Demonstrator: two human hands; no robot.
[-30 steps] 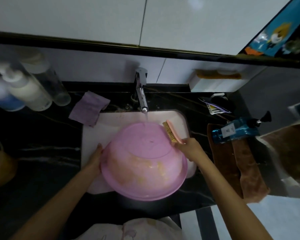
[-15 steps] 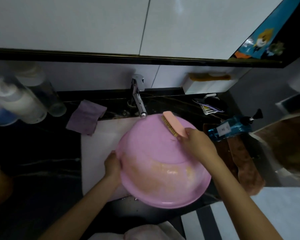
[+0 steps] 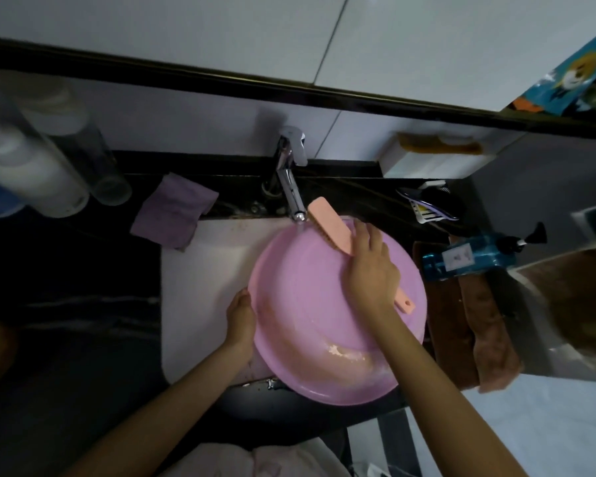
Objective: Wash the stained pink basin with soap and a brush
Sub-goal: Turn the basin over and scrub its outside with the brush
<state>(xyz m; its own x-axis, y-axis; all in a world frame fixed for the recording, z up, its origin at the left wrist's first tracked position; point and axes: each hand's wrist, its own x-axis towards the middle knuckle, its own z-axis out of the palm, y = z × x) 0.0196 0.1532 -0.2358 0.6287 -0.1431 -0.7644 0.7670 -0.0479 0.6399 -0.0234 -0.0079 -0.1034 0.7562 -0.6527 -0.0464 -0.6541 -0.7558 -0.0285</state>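
The right hand (image 3: 370,270) is curled around the middle of the pink brush (image 3: 331,226), fingers folded over its back; the brush head sticks out toward the far rim and the handle's end shows below the wrist. The left hand (image 3: 241,315) grips the left rim of the pink basin (image 3: 303,297), fingers wrapped over the edge. The basin sits in the white sink (image 3: 200,287), tilted, with its far edge just beneath the spout of the chrome faucet (image 3: 289,187) and its near edge overhanging the dark counter. A thin stream of water falls from the spout onto the basin beside the brush head. Most of the basin's facing surface is clean pink; 1 pale orange-cream smear (image 3: 346,354) remains low on its near wall. On the right, a blue pump bottle (image 3: 472,258) lies on its side across a brown towel (image 3: 461,325). A purple cloth (image 3: 176,213) rests at the sink's far-left corner, and blurred bottles (image 3: 35,173) stand at the far left; their contents cannot be told.
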